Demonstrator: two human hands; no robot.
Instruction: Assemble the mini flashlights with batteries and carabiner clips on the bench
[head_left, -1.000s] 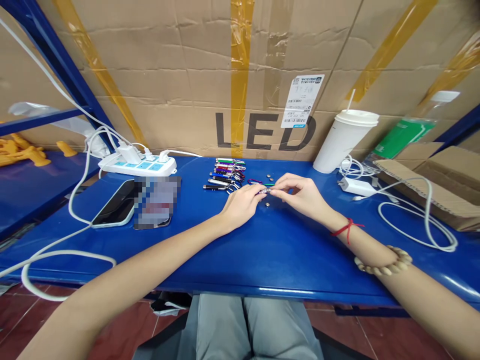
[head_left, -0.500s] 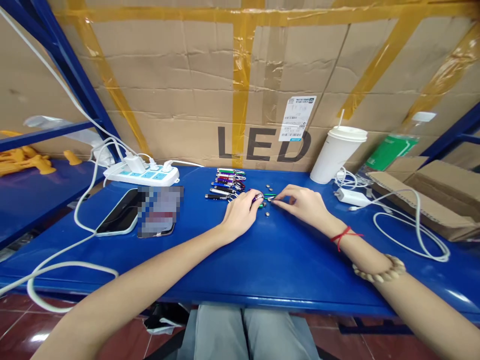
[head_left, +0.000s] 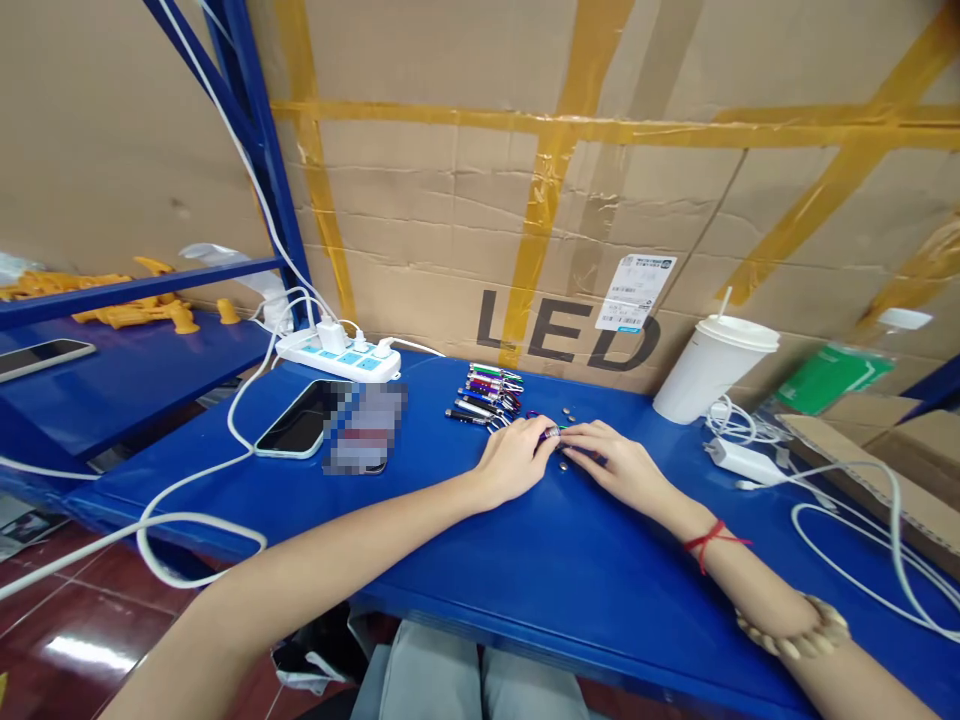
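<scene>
My left hand (head_left: 514, 466) is closed round a small purple keychain flashlight (head_left: 552, 433), its end showing between thumb and forefinger. The fingertips of my right hand (head_left: 621, 466) are drawn together at that end; whatever they pinch is too small and covered to make out. Small round button cells lie around the hands, one (head_left: 564, 467) in front of the fingertips and another (head_left: 568, 411) behind them. A green piece is partly hidden behind my right fingers. Left of my hands, several metal keychain flashlights (head_left: 486, 394) in different colours lie in a row, carabiner clips pointing right.
Two phones, one with a dark screen (head_left: 296, 420), lie left on the blue table (head_left: 480, 570) near a power strip (head_left: 341, 357). To the right stand a white paper cup (head_left: 712, 370), a charger (head_left: 748, 462) with cables, a bottle (head_left: 836, 375) and an open carton (head_left: 885, 470). A large cardboard box (head_left: 420, 240) backs the table.
The camera view has turned left and up. My right fingertips have moved from the button cells beside the flashlight to its end, closing the gap between my hands.
</scene>
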